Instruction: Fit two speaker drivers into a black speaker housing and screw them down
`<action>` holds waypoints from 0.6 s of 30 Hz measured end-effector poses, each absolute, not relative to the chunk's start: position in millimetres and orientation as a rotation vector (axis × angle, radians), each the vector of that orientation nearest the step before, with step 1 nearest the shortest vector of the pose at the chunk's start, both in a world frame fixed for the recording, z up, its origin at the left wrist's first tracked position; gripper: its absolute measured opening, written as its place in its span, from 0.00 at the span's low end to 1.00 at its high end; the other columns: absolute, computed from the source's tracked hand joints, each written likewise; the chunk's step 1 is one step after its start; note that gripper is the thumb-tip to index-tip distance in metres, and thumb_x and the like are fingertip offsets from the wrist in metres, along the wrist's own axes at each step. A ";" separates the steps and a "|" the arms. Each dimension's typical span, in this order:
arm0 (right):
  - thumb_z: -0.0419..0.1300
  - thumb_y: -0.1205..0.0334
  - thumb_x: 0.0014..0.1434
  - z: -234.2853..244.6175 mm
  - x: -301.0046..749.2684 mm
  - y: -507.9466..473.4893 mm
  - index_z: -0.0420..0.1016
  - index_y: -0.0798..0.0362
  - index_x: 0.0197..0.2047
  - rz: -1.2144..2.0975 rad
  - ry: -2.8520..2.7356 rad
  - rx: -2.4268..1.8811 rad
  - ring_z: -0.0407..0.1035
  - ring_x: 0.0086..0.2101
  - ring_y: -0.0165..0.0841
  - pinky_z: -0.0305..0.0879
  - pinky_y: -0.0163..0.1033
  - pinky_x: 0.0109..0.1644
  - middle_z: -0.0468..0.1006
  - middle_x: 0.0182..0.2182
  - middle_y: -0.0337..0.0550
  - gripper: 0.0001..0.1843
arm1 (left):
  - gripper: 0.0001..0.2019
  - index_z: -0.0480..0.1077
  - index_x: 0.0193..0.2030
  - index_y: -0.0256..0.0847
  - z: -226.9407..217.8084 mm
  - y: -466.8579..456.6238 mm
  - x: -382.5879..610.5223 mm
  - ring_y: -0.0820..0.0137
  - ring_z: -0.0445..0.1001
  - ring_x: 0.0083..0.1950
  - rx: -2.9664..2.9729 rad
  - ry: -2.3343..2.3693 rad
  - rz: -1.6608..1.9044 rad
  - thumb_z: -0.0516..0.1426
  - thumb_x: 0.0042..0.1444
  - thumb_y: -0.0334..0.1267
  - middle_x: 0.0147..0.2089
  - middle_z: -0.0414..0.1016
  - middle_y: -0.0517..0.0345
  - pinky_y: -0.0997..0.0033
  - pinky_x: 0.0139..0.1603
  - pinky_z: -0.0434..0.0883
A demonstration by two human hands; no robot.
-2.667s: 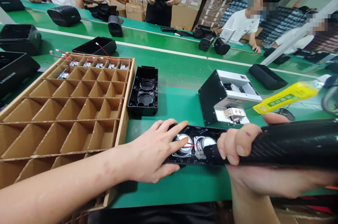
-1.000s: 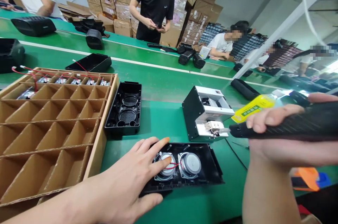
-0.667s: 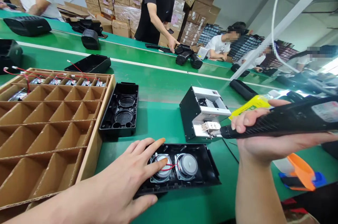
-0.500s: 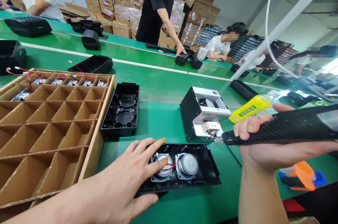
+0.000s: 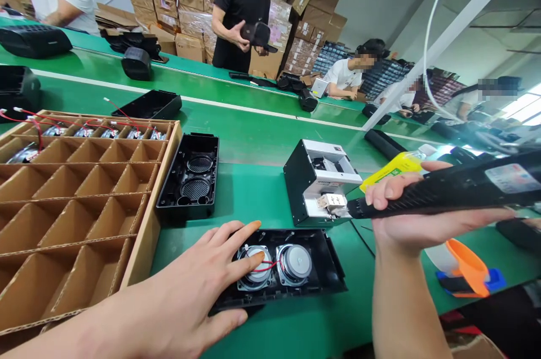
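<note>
My left hand [image 5: 198,286] lies flat on a black speaker shell [image 5: 291,283], fingertips pressing the left of two round silver speaker drivers [image 5: 274,264] joined by a red wire. My right hand [image 5: 406,218] grips a long black electric screwdriver [image 5: 448,190], held level above the belt. Its tip touches the outlet of a black-and-white screw feeder box [image 5: 321,181] just behind the shell.
A cardboard divider tray [image 5: 84,201] sits at left, with wired drivers in its far row. An empty black shell [image 5: 189,178] lies beside it. A yellow bottle [image 5: 391,167] and an orange-blue tool [image 5: 467,269] are at right. Other people work across the green belt [image 5: 253,133].
The screwdriver tip shifted slightly left and up to the feeder outlet. My left hand stayed on the drivers. The person in black across the belt straightened up holding a dark speaker.
</note>
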State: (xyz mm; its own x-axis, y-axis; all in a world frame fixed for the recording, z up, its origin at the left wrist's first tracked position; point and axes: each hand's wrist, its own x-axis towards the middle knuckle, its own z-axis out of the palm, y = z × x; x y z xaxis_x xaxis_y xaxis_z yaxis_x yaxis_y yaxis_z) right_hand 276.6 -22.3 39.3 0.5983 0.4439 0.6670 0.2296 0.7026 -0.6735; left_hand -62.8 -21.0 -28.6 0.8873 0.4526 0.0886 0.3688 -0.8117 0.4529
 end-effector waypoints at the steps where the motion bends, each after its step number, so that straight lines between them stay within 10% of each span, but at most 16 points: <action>1: 0.45 0.11 0.47 38.0 276.3 -23.0 0.71 0.47 0.43 0.135 -0.936 -0.813 0.54 0.09 0.33 0.50 0.37 0.07 0.64 0.13 0.29 0.47 | 0.37 0.58 0.75 0.56 -28.3 -21.1 -62.9 0.38 0.50 0.79 2.622 0.621 0.278 0.63 0.59 0.43 0.83 0.41 0.53 0.30 0.70 0.66; 18: 0.51 0.15 0.49 56.5 274.1 -20.6 0.69 0.47 0.40 0.221 -1.021 -0.816 0.53 0.09 0.31 0.49 0.36 0.08 0.65 0.13 0.29 0.42 | 0.34 0.60 0.74 0.57 -7.1 -18.6 -62.3 0.38 0.54 0.78 2.595 0.625 0.181 0.61 0.62 0.44 0.82 0.44 0.53 0.29 0.67 0.70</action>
State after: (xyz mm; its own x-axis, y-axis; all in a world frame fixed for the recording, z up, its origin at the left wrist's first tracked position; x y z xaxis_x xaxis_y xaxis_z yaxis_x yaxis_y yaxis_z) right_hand 274.1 -20.6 56.5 0.5298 0.5205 0.6696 0.1977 0.6920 -0.6943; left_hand -62.3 -18.6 -7.1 0.8879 0.4597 0.0192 0.3988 -0.7898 0.4660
